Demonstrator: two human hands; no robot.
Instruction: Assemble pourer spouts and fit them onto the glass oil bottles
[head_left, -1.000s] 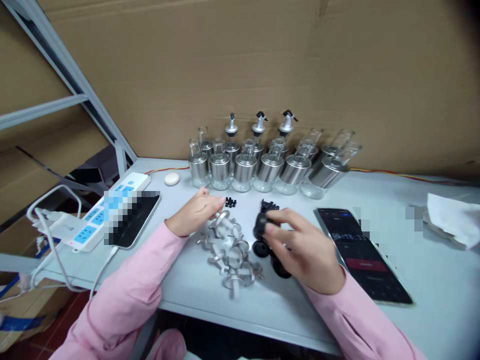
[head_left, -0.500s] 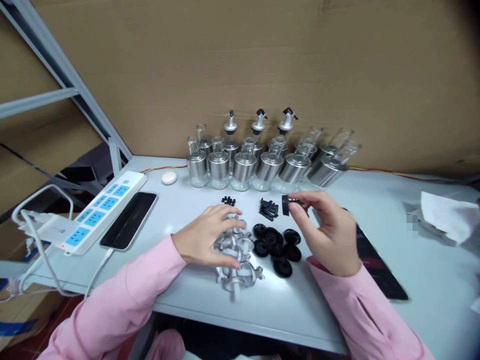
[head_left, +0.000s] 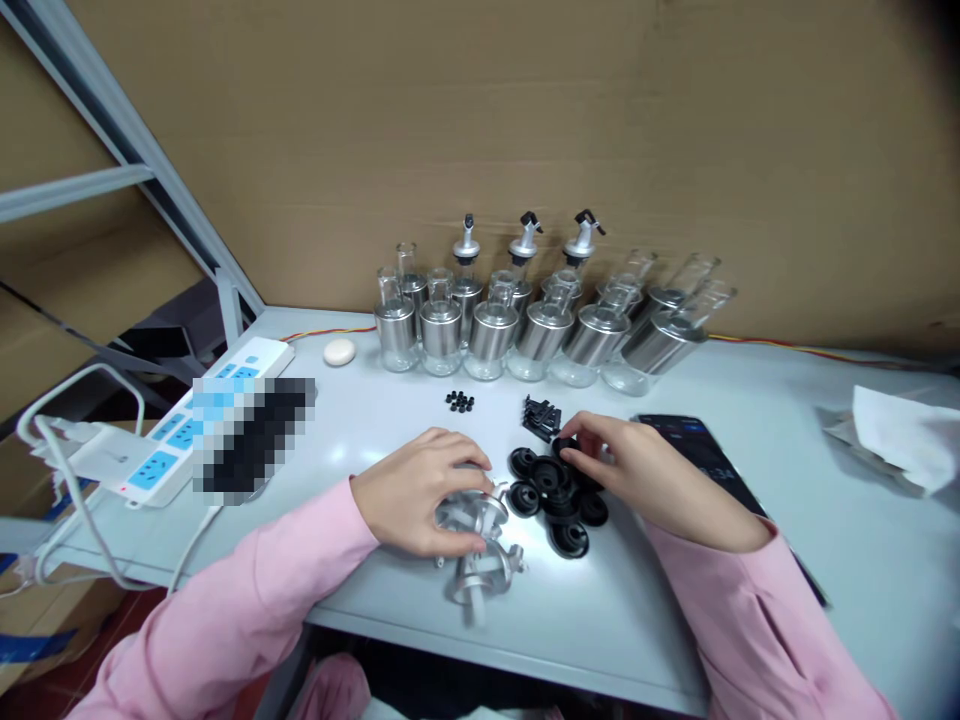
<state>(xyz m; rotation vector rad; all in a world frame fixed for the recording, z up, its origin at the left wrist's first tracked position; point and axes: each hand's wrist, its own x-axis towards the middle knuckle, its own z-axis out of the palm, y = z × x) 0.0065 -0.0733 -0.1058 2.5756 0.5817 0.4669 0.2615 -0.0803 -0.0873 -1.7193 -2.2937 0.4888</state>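
My left hand (head_left: 424,490) is cupped over a pile of silver pourer tops (head_left: 487,570), thumb and fingers apart; its fingertips are at the pile and partly hidden by it. At the heap of round black stoppers (head_left: 551,480), my right hand (head_left: 607,455) pinches one black stopper (head_left: 566,447) between thumb and fingers, low over the heap. Just behind lies a small bunch of black stick-like parts (head_left: 541,415). Tiny black caps (head_left: 460,401) are scattered to their left.
Glass bottles with steel sleeves (head_left: 493,335) stand in rows along the cardboard wall; three carry pourers (head_left: 527,238). A power strip (head_left: 154,475) and a pixelated dark object (head_left: 259,435) are at left. Also present: a white round object (head_left: 339,352), a phone (head_left: 697,450) and white paper (head_left: 904,435).
My right hand has lowered the black stopper from above the table to the stopper heap. My left hand's fingers have curled more over the pourer tops.
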